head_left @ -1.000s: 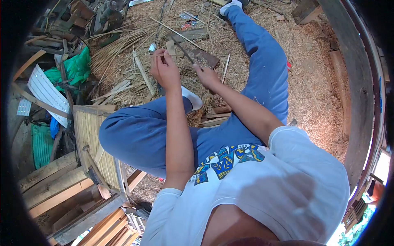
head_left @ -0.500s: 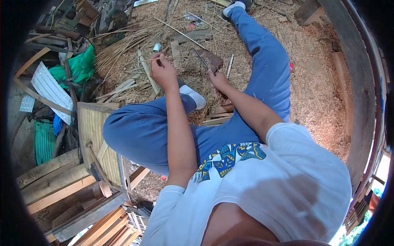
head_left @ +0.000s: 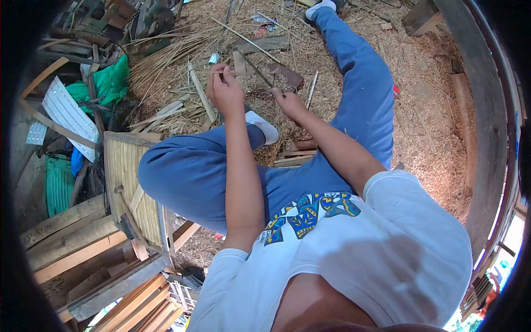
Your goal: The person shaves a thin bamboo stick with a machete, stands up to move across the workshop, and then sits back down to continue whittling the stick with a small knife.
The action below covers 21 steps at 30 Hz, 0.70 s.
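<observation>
My left hand point(head_left: 227, 93) is closed in a pinch in front of my bent knee, on a thin pale strip point(head_left: 239, 73) that looks like split bamboo. Its far end is hard to make out against the ground. Just to the right, my right hand point(head_left: 289, 103) wraps round the handle of a knife point(head_left: 256, 69) with a long, narrow dark blade. The blade slants up and left, its tip close to the strip. Most of the handle is hidden by my fingers.
A fan of thin bamboo strips point(head_left: 166, 60) lies on the shavings beyond my left hand. To the left are a green plastic sheet point(head_left: 112, 80), a white perforated panel point(head_left: 69, 119), and a hammer point(head_left: 128, 213) on a slatted wooden piece. A thick timber beam point(head_left: 489, 116) borders the right.
The knife has swung left, so its blade now points towards my left hand. My right hand has shifted slightly left, and my left hand a little right.
</observation>
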{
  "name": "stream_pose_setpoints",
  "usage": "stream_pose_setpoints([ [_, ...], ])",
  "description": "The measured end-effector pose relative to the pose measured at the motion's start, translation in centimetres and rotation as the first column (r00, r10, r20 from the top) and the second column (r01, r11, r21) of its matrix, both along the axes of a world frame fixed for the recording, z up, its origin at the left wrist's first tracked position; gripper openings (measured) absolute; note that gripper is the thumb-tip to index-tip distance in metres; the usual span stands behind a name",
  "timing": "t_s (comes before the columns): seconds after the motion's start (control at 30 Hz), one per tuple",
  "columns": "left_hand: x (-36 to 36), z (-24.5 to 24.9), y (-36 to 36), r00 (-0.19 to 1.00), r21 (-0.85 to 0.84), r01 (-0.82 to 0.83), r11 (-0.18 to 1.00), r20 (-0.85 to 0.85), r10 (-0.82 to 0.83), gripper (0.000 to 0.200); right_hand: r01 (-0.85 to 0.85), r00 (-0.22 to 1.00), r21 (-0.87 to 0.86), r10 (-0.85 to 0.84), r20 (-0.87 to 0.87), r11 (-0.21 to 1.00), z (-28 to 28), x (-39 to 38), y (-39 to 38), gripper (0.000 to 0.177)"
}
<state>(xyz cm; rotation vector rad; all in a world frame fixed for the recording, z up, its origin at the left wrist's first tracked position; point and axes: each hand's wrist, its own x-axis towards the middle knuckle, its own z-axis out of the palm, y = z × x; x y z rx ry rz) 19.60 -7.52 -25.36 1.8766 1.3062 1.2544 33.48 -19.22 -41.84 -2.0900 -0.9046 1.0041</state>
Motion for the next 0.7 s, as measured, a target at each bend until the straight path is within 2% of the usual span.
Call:
stream_pose_setpoints([
  [0.03, 0.0, 0.0, 0.0, 0.998, -0.035, -0.005, 0.999, 0.062, 0.007, 0.013, 0.051, 0.998, -0.108, -0.046, 0.048, 0.993, -4.0, 1.3, -0.3, 0.073],
  [0.1, 0.0, -0.5, 0.4, 0.991, -0.05, -0.001, 0.999, 0.137, 0.008, 0.012, 0.105, 0.994, -0.169, -0.095, 0.062, 0.98, -8.0, 3.6, -1.5, 0.078],
  [0.17, 0.3, -1.5, 1.0, 0.985, -0.013, 0.013, 1.0, 0.171, -0.011, 0.01, 0.145, 0.989, -0.248, -0.144, 0.022, 0.958, -7.8, 3.7, -1.4, 0.08],
  [0.27, 1.1, -0.2, 0.0, 0.994, 0.054, -0.018, 0.998, 0.109, 0.012, 0.009, 0.125, 0.984, -0.302, -0.158, -0.086, 0.945, -1.2, 2.4, -0.6, 0.078],
  [0.33, 1.1, -0.5, 0.3, 0.993, 0.032, -0.017, 0.999, 0.118, 0.013, 0.01, 0.035, 0.988, -0.212, -0.065, -0.138, 0.977, 4.5, 0.9, 0.2, 0.076],
  [0.43, 0.7, -0.6, 0.3, 0.997, 0.032, -0.031, 0.999, 0.072, 0.028, 0.01, -0.082, 0.995, 0.217, 0.091, -0.031, 0.973, 7.4, -1.1, 1.5, 0.084],
  [0.53, 0.6, -0.2, 0.1, 0.997, 0.014, -0.017, 1.0, 0.081, 0.016, 0.01, -0.125, 0.99, 0.262, 0.136, -0.024, 0.957, 7.6, -1.9, 1.8, 0.086],
  [0.57, 0.6, 0.0, 0.0, 0.995, 0.001, -0.005, 1.0, 0.097, 0.005, 0.011, -0.093, 0.994, 0.147, 0.099, -0.039, 0.985, 7.1, -1.8, 1.5, 0.086],
  [0.63, 0.2, 0.2, -0.2, 0.998, -0.014, -0.003, 1.0, 0.059, 0.004, 0.012, -0.023, 0.998, -0.081, 0.019, -0.052, 0.996, 2.7, -0.8, 0.5, 0.087],
  [0.7, 0.2, 0.0, 0.0, 0.996, -0.005, -0.002, 1.0, 0.086, 0.002, 0.012, 0.146, 0.989, -0.147, -0.141, 0.045, 0.978, -5.2, 1.2, -0.8, 0.081],
])
